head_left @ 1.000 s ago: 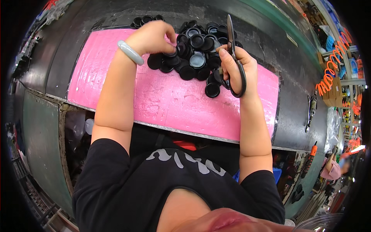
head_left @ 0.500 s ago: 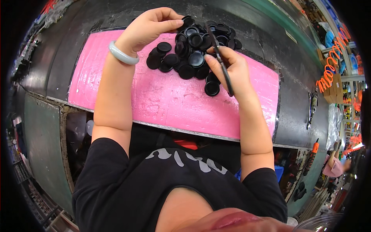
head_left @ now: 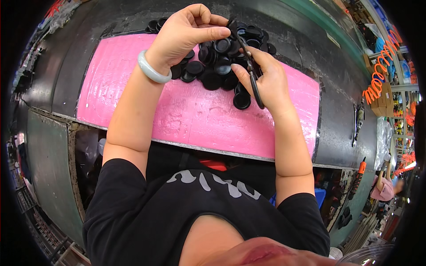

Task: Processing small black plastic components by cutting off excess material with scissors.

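Between the thumb and fingers of my left hand (head_left: 188, 33) is a black round cap (head_left: 230, 21), turned edge-on over the far side of the pile. My right hand (head_left: 269, 80) is closed round black-handled scissors (head_left: 253, 80). Their blades point away from me, with the tip right beside the cap. Whether the blades touch its rim I cannot make out. Below both hands lies a heap of black round caps (head_left: 212, 80), partly hidden by my left hand and the scissors. A pale bangle (head_left: 153, 68) circles my left wrist.
The heap lies on a pink mat (head_left: 191, 119) on a dark worktable (head_left: 341, 128). A few black caps (head_left: 153, 25) sit beyond the mat at far left. Orange coiled hose (head_left: 375, 82) hangs at right, near an orange-handled tool (head_left: 361, 167). Another person (head_left: 386, 188) is at far right.
My left hand has moved right with the cap, up to the scissors' tip. The scissors have shifted slightly left. Caps at far left now show from behind my left arm.
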{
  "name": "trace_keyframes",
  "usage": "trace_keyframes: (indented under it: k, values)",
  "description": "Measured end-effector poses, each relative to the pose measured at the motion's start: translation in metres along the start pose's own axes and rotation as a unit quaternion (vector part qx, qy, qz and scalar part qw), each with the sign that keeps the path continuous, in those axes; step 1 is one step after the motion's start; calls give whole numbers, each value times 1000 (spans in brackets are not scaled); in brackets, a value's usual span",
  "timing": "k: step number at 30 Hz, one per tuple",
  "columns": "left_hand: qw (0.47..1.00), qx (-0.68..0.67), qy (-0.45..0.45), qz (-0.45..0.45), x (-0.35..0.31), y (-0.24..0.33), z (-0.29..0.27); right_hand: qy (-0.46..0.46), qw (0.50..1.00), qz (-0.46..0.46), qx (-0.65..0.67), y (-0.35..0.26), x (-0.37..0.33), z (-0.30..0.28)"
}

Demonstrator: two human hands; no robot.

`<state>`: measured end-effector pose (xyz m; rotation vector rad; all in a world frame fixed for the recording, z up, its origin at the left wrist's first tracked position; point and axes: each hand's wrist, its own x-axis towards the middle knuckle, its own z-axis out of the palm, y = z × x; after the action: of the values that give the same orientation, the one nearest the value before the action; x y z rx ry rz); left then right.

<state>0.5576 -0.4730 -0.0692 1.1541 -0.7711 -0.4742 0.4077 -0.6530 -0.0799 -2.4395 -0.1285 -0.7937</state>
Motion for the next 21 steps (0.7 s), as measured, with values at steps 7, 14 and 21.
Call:
trace_keyframes:
  k: [7, 14, 21]
  values:
    - [1000, 11, 8, -7, 1, -4, -4, -52, 997, 49, 40, -1, 0, -2]
    - [983, -141, 77, -86, -2, 5, 15, -47, 996, 66, 34, -7, -1, -4]
    - [975, -220, -8, -21, 0, 8, 13, -101, 957, 156, 223, -13, -3, -3]
